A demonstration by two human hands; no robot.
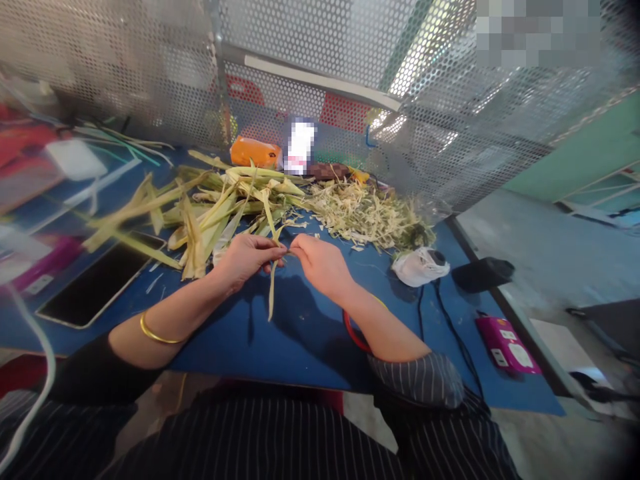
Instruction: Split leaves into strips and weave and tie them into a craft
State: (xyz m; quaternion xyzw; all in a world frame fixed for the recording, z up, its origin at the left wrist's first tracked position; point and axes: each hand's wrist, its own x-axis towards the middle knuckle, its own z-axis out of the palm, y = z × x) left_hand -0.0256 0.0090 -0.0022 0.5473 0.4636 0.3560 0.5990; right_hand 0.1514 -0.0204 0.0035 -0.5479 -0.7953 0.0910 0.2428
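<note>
My left hand (251,259) pinches a narrow, pale yellow-green strip of plant leaf (272,293) between thumb and fingers. One end of the strip hangs down below the hand. My right hand (324,267) is closed right beside it, its fingertips meeting the left thumb at the same strip. What exactly lies between the right fingertips is partly hidden. Just beyond the hands is a heap of long, pale green plant leaves or husks (225,200). A pile of short shredded pieces (370,213) lies to its right.
At left lies a dark-screened tablet or phone (103,280). A perforated metal panel (310,40) rises behind the blue table (310,347), with an orange packet (255,153) before it. To the right are a white-wrapped bundle (421,267), black cylinder (483,275), cables and purple packet (509,345).
</note>
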